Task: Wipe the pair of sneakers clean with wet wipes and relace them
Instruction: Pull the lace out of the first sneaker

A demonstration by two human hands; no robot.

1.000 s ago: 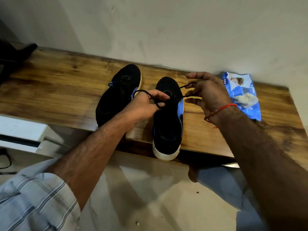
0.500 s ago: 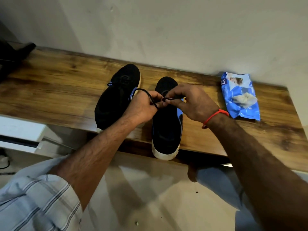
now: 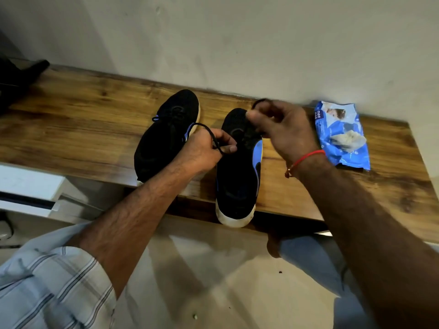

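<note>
Two black sneakers with blue trim and white soles lie on a wooden shelf (image 3: 83,129), toes toward the wall. The left sneaker (image 3: 164,136) is partly behind my left forearm. The right sneaker (image 3: 237,176) has its heel over the shelf's front edge. My left hand (image 3: 204,150) pinches a loop of the black lace (image 3: 209,132) over the right sneaker's tongue. My right hand (image 3: 282,129) pinches the lace's other end above the toe, a small loop showing over the fingers.
A blue pack of wet wipes (image 3: 342,136) lies on the shelf to the right, a white wipe sticking out. A dark object (image 3: 16,81) sits at the shelf's far left. White furniture (image 3: 28,186) stands below left. My knees are under the shelf's edge.
My right hand came in to meet the left over the tongue, then pulled back up and right with the lace end. My left hand kept its loop nearly in place.
</note>
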